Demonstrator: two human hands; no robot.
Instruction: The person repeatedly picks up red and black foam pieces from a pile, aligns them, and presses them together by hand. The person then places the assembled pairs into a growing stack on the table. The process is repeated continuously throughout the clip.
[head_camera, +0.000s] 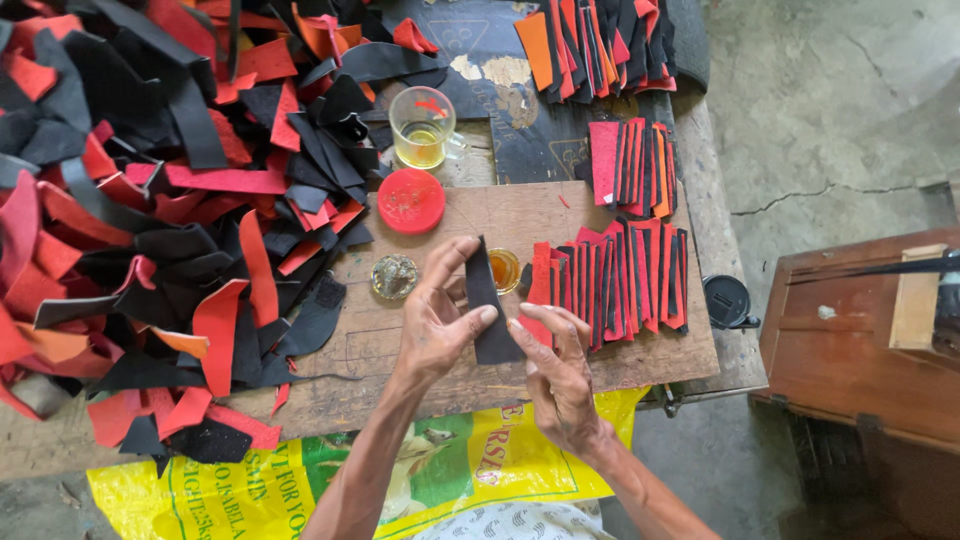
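My left hand (437, 322) and right hand (556, 368) pinched a black strip (487, 305) — bare board (400, 345) beneath, scrap heap (150, 220) crowding left.

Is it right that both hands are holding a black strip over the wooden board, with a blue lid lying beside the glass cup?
Not quite. In the head view the lid is red, not blue. Otherwise yes: the left hand and right hand hold the black strip over the wooden board, near the glass cup.

Black strip (487, 302); red lid (411, 201); red-black-orange scrap heap (160, 200); yellow-green sack (300, 480)
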